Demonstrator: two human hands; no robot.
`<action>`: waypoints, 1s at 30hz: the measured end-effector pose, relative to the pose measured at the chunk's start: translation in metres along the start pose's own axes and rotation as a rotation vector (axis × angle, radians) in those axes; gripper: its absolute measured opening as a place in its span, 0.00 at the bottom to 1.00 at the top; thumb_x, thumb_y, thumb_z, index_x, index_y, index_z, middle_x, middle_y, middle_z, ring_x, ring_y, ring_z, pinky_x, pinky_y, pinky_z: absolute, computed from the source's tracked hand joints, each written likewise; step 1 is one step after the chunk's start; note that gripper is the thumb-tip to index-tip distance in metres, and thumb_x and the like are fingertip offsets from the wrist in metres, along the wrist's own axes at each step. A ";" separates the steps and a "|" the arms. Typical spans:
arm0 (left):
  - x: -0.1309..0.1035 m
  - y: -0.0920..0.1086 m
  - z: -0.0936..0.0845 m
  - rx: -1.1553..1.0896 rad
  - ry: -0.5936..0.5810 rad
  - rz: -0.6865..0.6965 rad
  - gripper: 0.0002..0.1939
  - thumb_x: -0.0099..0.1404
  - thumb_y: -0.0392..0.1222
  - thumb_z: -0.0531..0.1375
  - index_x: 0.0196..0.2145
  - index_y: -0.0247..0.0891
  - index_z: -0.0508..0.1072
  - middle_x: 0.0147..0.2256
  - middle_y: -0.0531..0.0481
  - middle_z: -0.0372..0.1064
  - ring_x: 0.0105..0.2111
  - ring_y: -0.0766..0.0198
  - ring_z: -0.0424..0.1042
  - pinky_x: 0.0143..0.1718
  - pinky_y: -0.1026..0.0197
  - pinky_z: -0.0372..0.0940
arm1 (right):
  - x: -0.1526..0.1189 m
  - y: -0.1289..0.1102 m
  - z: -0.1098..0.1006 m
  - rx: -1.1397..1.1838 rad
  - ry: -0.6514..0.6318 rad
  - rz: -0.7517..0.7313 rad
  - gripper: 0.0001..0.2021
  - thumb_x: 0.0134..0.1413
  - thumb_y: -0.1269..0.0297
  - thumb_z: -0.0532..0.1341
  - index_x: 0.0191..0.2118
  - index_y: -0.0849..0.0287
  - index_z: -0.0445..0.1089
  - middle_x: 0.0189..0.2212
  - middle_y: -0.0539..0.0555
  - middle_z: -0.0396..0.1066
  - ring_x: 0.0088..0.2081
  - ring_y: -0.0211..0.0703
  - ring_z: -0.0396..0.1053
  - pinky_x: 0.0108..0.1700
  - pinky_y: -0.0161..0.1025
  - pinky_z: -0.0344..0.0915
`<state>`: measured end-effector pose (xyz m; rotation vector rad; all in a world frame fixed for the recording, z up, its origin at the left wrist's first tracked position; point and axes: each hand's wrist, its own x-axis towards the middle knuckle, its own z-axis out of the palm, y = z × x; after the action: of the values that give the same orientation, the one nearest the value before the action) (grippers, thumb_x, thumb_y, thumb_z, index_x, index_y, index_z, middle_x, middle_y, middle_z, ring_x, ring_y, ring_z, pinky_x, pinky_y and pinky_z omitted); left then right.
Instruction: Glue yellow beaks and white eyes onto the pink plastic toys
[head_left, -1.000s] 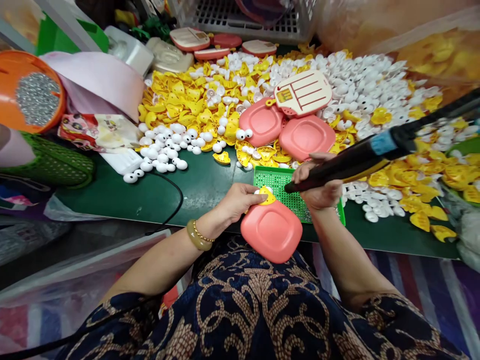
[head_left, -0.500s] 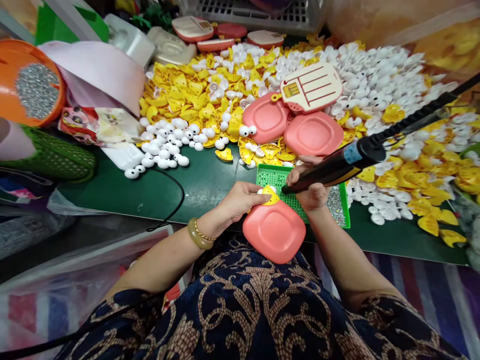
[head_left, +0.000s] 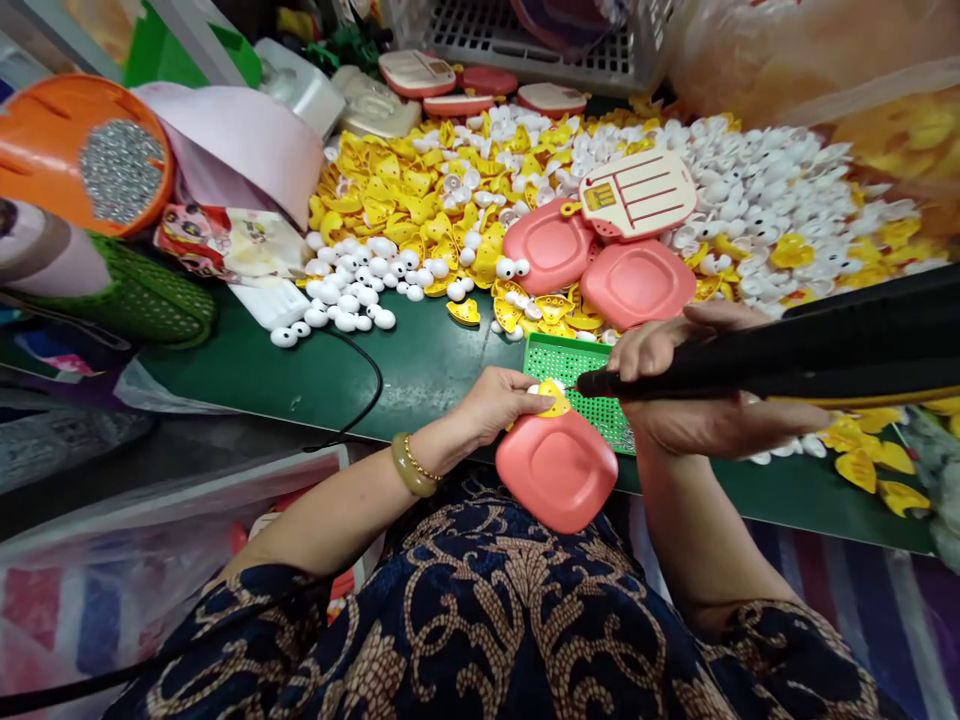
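Observation:
My left hand (head_left: 504, 405) pinches a yellow plastic piece (head_left: 553, 398) with white eye parts against the top edge of a coral plastic toy part (head_left: 559, 470). That part hangs over my lap at the table's front edge. My right hand (head_left: 675, 390) is wrapped round a black electric screwdriver (head_left: 720, 360), held almost level. Its tip meets the right side of the yellow piece; the exact contact point is too small to make out. Beneath the tip lies a green perforated tray (head_left: 562, 350), partly hidden by my right hand.
Heaped yellow pieces (head_left: 397, 190) and white eye parts (head_left: 780, 180) cover the back of the table. Coral parts (head_left: 637, 280) lie beyond the tray. At left, an orange bowl (head_left: 45, 140) holds screws, beside a green knitted-looking item (head_left: 150, 295). A black cord (head_left: 367, 400) runs over the edge.
My right hand has swung the screwdriver from a slant to nearly level, bringing its tip to the yellow piece. The left hand keeps its hold. The view has shifted slightly.

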<state>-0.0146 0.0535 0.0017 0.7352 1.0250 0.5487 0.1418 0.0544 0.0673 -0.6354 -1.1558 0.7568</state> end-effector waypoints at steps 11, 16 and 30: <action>-0.008 0.004 0.006 0.010 0.017 0.021 0.04 0.49 0.34 0.68 0.25 0.31 0.78 0.22 0.50 0.71 0.20 0.72 0.62 0.22 0.68 0.52 | -0.014 0.012 0.007 0.105 -0.085 0.055 0.25 0.42 0.38 0.64 0.41 0.50 0.74 0.18 0.46 0.63 0.18 0.40 0.61 0.20 0.39 0.63; -0.012 0.008 0.010 0.052 0.028 0.037 0.06 0.48 0.36 0.69 0.24 0.30 0.76 0.19 0.53 0.68 0.18 0.73 0.59 0.21 0.68 0.51 | -0.015 0.012 0.007 0.075 -0.114 0.111 0.27 0.40 0.35 0.65 0.41 0.50 0.73 0.18 0.46 0.64 0.18 0.39 0.61 0.20 0.39 0.64; -0.007 0.009 0.016 0.164 0.057 0.049 0.12 0.47 0.41 0.70 0.17 0.33 0.73 0.14 0.56 0.58 0.16 0.75 0.49 0.17 0.67 0.43 | -0.017 0.018 0.009 0.040 -0.015 0.124 0.27 0.41 0.33 0.63 0.39 0.50 0.69 0.18 0.45 0.60 0.16 0.36 0.57 0.19 0.37 0.61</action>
<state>-0.0039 0.0493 0.0179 0.8962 1.1170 0.5347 0.1263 0.0521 0.0468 -0.6734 -1.1199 0.8896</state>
